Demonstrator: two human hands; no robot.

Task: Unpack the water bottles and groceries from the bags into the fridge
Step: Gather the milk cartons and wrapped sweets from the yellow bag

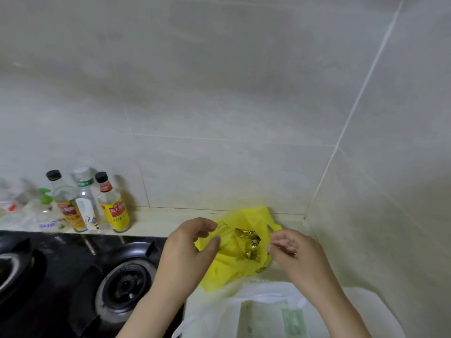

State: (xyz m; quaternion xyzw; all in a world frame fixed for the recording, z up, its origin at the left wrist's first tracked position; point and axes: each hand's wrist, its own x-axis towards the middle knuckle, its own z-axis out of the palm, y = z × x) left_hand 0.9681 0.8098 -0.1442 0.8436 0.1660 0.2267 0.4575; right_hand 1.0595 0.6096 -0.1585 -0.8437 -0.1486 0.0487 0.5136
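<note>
Yellow bag [240, 262] holding gold wrappers [251, 242]; white bag [263, 311]; black stove [73, 276]; yellow-labelled bottles [114, 208]

The yellow plastic bag [228, 268] lies crumpled on the counter between the left hand [192, 242] and the right hand [290, 247]. Each hand pinches one edge of its mouth, so the mouth is open. Inside, between the hands, some shiny gold packets [251, 242] show. A white plastic bag [268, 311] lies just below the hands, touching the yellow one.

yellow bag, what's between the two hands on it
Head view: the open mouth of the yellow bag, gold-wrapped packets inside, lies between left hand and right hand.
</note>
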